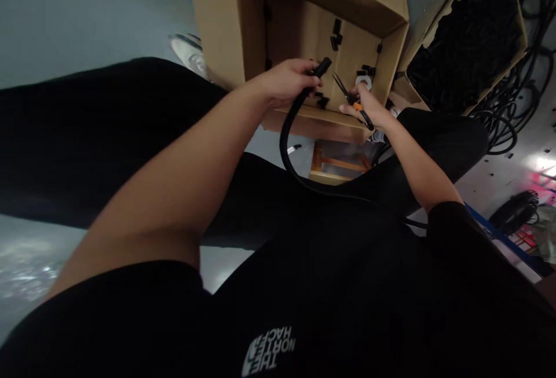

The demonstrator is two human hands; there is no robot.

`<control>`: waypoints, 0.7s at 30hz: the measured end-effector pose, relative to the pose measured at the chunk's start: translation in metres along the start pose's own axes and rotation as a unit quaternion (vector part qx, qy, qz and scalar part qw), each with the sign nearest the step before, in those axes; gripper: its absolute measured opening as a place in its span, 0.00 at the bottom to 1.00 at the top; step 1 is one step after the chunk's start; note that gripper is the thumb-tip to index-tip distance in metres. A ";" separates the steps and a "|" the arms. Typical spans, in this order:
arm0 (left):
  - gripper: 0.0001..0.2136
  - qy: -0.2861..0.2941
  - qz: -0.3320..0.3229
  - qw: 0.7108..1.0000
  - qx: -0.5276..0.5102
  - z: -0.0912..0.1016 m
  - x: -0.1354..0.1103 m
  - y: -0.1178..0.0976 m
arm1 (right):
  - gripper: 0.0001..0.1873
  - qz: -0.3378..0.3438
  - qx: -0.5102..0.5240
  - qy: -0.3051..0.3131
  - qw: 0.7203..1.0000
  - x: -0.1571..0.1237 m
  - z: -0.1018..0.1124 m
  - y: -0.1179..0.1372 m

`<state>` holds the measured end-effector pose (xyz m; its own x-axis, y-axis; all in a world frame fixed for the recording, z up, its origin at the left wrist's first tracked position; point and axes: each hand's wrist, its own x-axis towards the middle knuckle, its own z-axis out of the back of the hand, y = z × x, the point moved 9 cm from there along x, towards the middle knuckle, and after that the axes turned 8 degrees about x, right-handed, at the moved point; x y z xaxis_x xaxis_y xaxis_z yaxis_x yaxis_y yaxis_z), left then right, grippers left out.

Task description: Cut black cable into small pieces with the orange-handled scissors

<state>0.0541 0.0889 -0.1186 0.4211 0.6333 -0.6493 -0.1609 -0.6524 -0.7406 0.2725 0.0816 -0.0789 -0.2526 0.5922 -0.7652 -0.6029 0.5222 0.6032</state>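
Head view: your left hand (289, 81) wraps the black hose (283, 142), likely light and floppy, best held near its end; your right hand (372, 110) clasps orange-handled snips (347, 95)

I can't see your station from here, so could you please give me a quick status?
Left hand gripping black hose near its end. Right hand holding orange-handled cutters, tips toward hose end. Cardboard box beyond, black bits inside.

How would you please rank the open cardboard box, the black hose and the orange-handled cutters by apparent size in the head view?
1. cardboard box
2. black hose, held in the left hand
3. orange-handled cutters, in the right hand
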 end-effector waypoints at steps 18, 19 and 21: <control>0.29 -0.050 0.042 0.991 0.119 -0.013 -0.021 -0.039 | 0.38 -0.049 0.037 0.012 0.998 -0.003 -0.017 0.005; 0.29 -0.051 0.042 0.991 0.120 -0.013 -0.022 -0.040 | 0.39 -0.055 0.035 0.015 0.998 -0.004 -0.018 0.006; 0.30 -0.052 0.041 0.990 0.127 -0.012 -0.022 -0.040 | 0.41 -0.050 0.018 0.021 0.998 -0.005 -0.020 0.009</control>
<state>0.0616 0.0963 -0.0730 0.3056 0.6309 -0.7132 -0.4152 -0.5858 -0.6960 0.2533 0.0714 -0.0737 -0.2258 0.5101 -0.8299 -0.5992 0.5990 0.5312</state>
